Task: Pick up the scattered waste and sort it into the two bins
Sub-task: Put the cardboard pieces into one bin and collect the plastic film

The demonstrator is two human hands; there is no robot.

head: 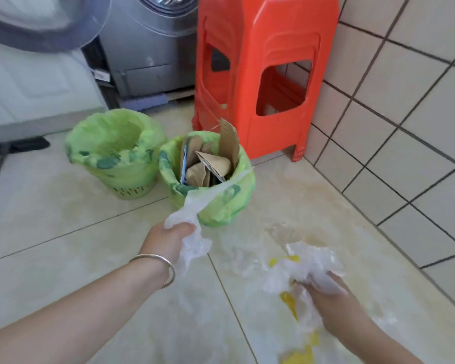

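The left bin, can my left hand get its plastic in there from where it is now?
Probably yes. The left hand grips plastic film just in front of the right bin. The left bin stands open beside it, with bare floor between and nothing in the way.

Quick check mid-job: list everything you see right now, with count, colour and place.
bins: two, lined with green bags, on the floor side by side; the left one looks empty from here.
cardboard: several brown pieces, sticking out of the right bin.
plastic film: clear, one piece in each hand, more on the floor with yellow patches.
stool: one, red-orange, behind the bins by the tiled wall.
washing machine: one, grey, at the back.
white cabinet: far left.
bangle: one, silver, on the left wrist.
left hand: grips film near the right bin.
right hand: grips film low over the floor.
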